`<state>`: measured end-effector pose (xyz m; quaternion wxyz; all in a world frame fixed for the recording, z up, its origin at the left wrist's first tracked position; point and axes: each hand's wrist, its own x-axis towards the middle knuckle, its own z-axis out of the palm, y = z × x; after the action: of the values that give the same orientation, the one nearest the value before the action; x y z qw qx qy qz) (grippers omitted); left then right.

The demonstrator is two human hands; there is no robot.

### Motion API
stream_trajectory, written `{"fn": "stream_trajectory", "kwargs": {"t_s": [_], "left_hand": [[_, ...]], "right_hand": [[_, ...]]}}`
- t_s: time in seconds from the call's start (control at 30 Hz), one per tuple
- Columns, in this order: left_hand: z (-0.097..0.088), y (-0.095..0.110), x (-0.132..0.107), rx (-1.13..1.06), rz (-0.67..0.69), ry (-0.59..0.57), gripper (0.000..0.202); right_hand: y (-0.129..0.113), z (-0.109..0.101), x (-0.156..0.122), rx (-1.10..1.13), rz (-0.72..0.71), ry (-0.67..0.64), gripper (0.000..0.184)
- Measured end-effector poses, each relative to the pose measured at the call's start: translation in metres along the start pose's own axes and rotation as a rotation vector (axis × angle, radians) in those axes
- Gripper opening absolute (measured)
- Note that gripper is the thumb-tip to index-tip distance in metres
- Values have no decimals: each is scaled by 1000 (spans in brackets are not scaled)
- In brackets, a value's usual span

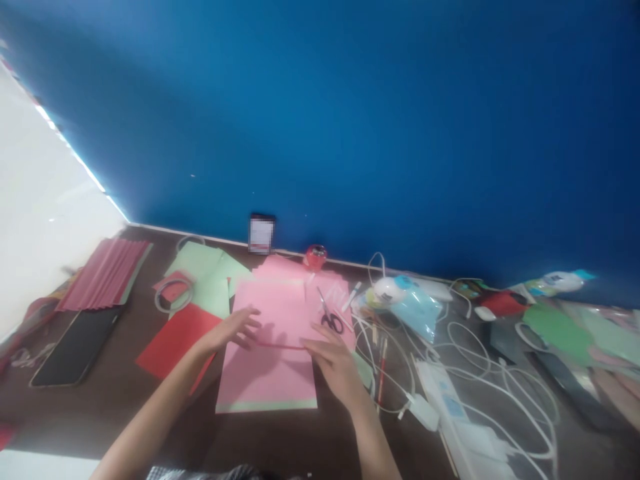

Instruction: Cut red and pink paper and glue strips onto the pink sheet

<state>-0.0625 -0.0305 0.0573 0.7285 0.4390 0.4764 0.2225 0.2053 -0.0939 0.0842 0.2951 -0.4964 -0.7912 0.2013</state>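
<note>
A pink sheet of paper (277,383) lies in front of me, with a pale green edge along its near side. Across its middle runs a darker pink line, which looks like a fold or the edge of another pink piece; I cannot tell which. My left hand (239,331) is at the left of this line, fingers spread over the paper. On the other side, my right hand (336,363) stretches its fingers toward the line's right end, fingertips at the paper. Just beyond my right hand are dark-handled scissors (332,323), lying on more pink paper (327,287).
Left are red paper (180,343), green paper (203,267), a tape roll (173,295), a pleated pink stack (105,273) and a phone (77,347). Right are white cables (480,373), a power strip (450,407) and a blue-white packet (415,303). A blue wall (320,133) rises behind.
</note>
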Motion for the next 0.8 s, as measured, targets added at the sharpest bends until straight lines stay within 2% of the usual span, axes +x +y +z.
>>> {"fn": "stream_trajectory", "kwargs": {"t_s": [0.07,0.13,0.2,0.27,0.37,0.47,0.57,0.63,0.8], "left_hand": [[3,-2,5,-117,-77,-94,58],[7,-5,6,-204,-58,-189,52],[9,-10,7,-246,-10,-248,52],[9,-17,9,-233,12,-242,55],[8,-28,15,-181,86,-84,44],[7,-35,23,-120,210,96,30],[6,-39,30,-14,240,225,23],[6,-42,33,33,267,277,21],[4,-48,38,59,377,396,21]], "right_hand": [[-2,-1,-1,-35,-149,-9,32],[-5,-1,-3,-61,-235,-35,38],[-6,-2,-4,-70,-230,-51,41],[1,-4,-5,-71,-159,-41,37],[28,-3,-4,-76,27,49,27],[66,5,0,-168,283,191,27],[93,16,5,-332,451,157,28],[97,21,7,-426,523,106,28],[87,22,7,-514,647,15,23]]}}
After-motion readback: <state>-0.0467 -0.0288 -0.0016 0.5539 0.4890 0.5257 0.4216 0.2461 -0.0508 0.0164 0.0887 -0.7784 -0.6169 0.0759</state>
